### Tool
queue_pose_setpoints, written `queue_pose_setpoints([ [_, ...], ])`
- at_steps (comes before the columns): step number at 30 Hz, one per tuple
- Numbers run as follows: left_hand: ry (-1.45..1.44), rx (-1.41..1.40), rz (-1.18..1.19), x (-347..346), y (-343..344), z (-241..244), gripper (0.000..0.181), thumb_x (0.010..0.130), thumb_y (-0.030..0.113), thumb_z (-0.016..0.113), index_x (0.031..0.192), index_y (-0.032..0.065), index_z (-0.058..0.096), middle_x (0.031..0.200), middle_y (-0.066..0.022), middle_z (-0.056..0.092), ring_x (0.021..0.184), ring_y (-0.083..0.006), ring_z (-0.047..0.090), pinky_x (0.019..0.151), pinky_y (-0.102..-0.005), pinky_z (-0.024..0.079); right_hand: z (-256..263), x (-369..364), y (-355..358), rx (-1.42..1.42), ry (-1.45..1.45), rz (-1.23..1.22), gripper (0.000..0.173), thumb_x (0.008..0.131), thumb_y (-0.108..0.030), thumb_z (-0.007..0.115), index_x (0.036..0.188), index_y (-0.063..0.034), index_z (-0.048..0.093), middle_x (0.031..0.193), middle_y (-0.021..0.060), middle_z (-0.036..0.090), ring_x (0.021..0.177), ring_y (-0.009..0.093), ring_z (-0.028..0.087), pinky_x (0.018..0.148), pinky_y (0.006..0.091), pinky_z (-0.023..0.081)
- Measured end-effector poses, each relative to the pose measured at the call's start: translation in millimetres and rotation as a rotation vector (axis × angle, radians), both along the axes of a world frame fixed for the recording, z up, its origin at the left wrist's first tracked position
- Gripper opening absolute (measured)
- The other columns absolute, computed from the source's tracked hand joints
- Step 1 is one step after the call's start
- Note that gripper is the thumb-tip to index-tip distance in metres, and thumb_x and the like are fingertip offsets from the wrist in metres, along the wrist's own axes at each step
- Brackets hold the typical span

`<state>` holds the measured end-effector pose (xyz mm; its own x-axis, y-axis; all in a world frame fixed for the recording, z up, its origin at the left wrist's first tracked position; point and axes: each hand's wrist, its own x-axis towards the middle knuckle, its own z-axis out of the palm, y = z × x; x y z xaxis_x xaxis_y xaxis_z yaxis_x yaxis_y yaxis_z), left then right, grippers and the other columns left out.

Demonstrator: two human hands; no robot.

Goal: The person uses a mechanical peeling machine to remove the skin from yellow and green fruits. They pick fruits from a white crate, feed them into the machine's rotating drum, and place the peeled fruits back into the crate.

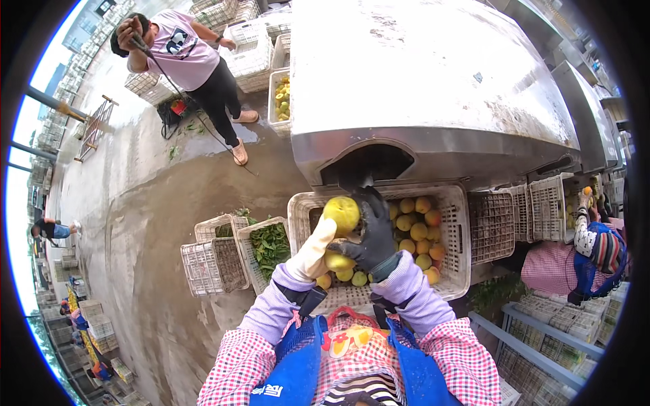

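Note:
My left hand [311, 254], in a pale cream glove, has its fingers around a yellow-green peach [342, 214] held above a crate. My right hand [373, 231], in a black glove, is beside that peach, its thumb and fingers curved; whether it touches the peach or grips anything is unclear. Another yellow fruit [339, 261] shows just below both hands, partly covered by them. Under the hands stands a white plastic crate [459, 238] with many yellow and orange peaches [418, 231]. Just beyond the hands is the dark opening [376, 160] of a metal machine [447, 144].
Crates of green leaves [269, 246] and an empty-looking crate [208, 266] stand at left. More crates [491, 226] line the right, beside a metal rail [538, 350]. A person [190, 61] holding a hose-like line stands upper left; a co-worker [599, 254] is at far right.

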<state>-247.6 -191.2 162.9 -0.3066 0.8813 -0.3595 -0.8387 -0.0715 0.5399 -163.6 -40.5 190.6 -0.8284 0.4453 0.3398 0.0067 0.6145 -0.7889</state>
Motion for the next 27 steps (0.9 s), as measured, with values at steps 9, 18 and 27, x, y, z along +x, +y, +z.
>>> queue_pose_setpoints([
  [9,0.04,-0.24,0.241,-3,2,-9,0.071,0.103,0.055,0.048,0.153,0.0062,0.037,0.139,-0.0188,0.052,0.1,-0.0301,0.069,0.071,-0.0454,0.062,-81,-44,36,0.322,0.047,-0.318,0.065,0.075,-0.036,0.081,0.126,-0.0028,0.06,0.124,0.0242,0.06,0.114,0.045,0.056,0.098,0.0533,0.045],
  [18,-0.241,0.15,0.369,-2,2,-21,0.047,0.104,0.026,0.056,0.146,0.006,0.049,0.134,-0.0128,0.058,0.127,-0.0291,0.056,0.101,-0.0509,0.053,-2,-69,56,0.05,-0.206,-0.21,0.079,0.069,-0.052,0.085,0.126,-0.002,0.063,0.124,0.0236,0.062,0.114,0.045,0.06,0.094,0.0526,0.049],
  [27,1.301,-0.181,0.442,22,23,22,0.056,0.1,0.015,0.055,0.148,-0.0102,0.04,0.145,-0.0257,0.051,0.138,-0.031,0.049,0.116,-0.0433,0.039,-47,20,-25,0.113,0.054,-0.212,0.079,0.071,-0.056,0.08,0.13,-0.0065,0.06,0.136,0.0173,0.054,0.13,0.042,0.046,0.11,0.0552,0.038],
])
